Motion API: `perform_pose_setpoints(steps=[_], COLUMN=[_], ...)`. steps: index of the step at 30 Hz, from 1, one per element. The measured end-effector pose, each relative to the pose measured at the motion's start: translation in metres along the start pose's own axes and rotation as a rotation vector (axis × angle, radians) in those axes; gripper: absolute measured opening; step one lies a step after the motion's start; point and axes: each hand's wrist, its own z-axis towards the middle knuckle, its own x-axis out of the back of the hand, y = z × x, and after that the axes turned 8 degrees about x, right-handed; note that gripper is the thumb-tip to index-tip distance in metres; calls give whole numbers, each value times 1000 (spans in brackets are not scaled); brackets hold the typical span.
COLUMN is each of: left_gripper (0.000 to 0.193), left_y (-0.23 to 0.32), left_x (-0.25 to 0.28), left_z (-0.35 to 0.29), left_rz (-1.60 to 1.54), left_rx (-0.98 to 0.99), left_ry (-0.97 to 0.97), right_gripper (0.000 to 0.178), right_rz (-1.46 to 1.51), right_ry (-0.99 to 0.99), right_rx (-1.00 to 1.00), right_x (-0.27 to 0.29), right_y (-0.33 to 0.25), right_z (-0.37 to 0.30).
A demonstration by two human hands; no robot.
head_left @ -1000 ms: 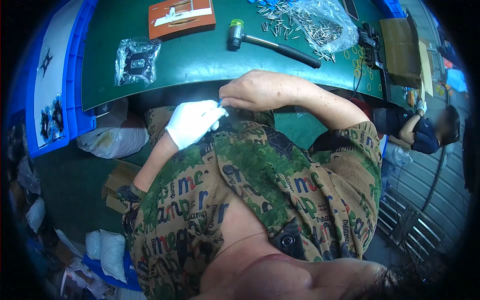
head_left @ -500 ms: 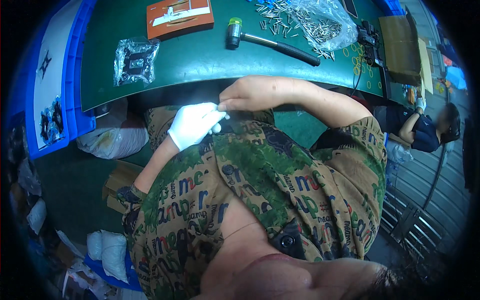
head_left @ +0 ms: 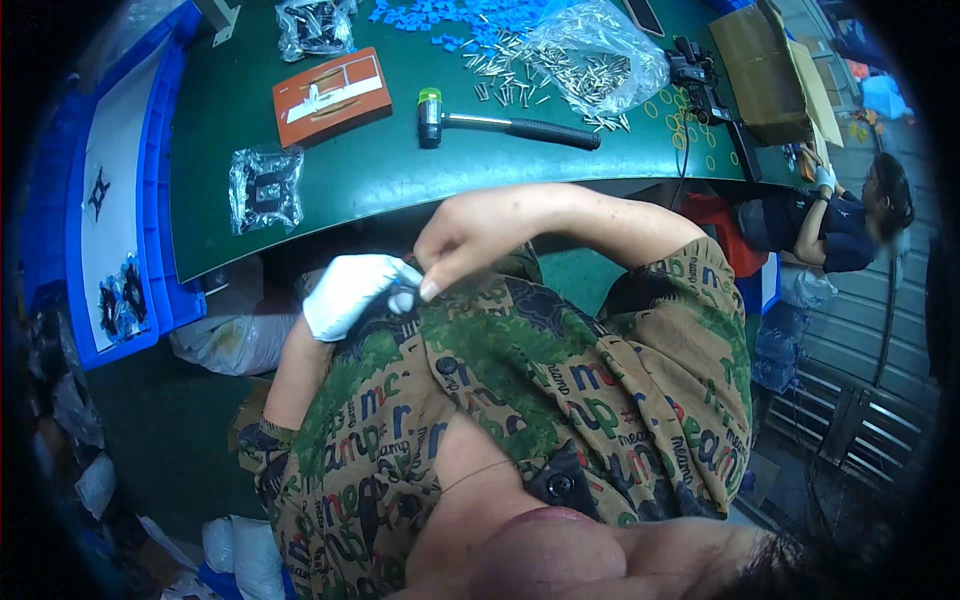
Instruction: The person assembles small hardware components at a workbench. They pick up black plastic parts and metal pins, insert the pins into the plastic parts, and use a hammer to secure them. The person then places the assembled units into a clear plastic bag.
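My left hand (head_left: 350, 295), in a white glove, is held before my shirt with its fingers curled in. My bare right hand (head_left: 462, 238) meets it there, thumb and forefinger pinched against the gloved fingertips. Whatever lies between the fingers is too small to make out. Both hands are just off the near edge of the green table (head_left: 370, 175). Beyond them on the table lie a mallet (head_left: 500, 125) with a black grip, an orange-brown box (head_left: 332, 97) and a black part in a clear plastic bag (head_left: 266, 189).
Metal pins (head_left: 510, 75) lie loose and in a clear bag (head_left: 600, 60), near small blue pieces (head_left: 440, 15). Yellow rings (head_left: 680, 120) lie at the right, beside a cardboard box (head_left: 765, 75). A blue crate (head_left: 160, 170) stands left. Another person (head_left: 820, 220) sits at far right.
My hands have come lower, closer to my body, and a little left. The gloved fingers are more curled now. The view has shifted, showing more of the table's far side.
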Motion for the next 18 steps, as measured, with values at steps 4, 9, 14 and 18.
perform_pose_setpoints(steps=[4,9,14,18], left_gripper=[77,74,32,32], left_y=[19,27,40,37], left_x=[22,21,-14,-21], left_z=[-19,-25,2,15], left_rz=[-302,-245,49,54], left_rx=[-151,-215,-124,-210], left_ry=[-67,119,353,406], right_gripper=[31,32,37,32], right_rz=[-345,-1032,-1078,-1198], right_ry=[563,758,814,794], right_rx=[-66,-296,-357,-367], right_x=[53,113,116,121], right_y=[20,102,131,131], right_z=[-37,-67,-41,-28])
